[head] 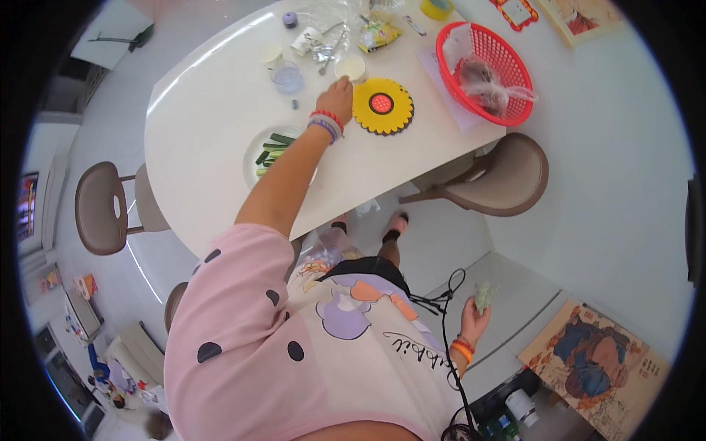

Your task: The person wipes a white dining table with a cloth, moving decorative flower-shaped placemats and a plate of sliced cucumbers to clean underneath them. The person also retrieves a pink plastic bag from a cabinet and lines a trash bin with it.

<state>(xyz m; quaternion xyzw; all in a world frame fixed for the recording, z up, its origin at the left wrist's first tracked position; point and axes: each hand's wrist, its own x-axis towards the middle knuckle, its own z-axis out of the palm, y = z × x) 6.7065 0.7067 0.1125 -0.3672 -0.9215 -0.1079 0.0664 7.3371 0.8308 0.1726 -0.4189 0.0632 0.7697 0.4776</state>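
Observation:
My left hand (336, 99) reaches over the white table, its fingertips at the near edge of a small white cup (351, 67). I cannot tell whether they grip anything. Beside that hand lies a yellow sunflower-shaped mat (366, 114) with a red dotted centre. Below my left forearm, a white plate (252, 148) holds several cut cucumber sticks (283, 139), partly covered by the arm. My right hand (475, 322) hangs low at my right side, away from the table. A crumpled pale green piece (485, 296), perhaps a cloth or plastic, is held in its fingers.
A red plastic basket (521, 71) with bagged things stands at the table's right end. Farther back are a clear glass bowl (287, 78), a paper cup (306, 42), a yellow snack packet (379, 36) and tape (437, 7). Chairs (499, 176) flank the table; a black cable (445, 331) hangs before me.

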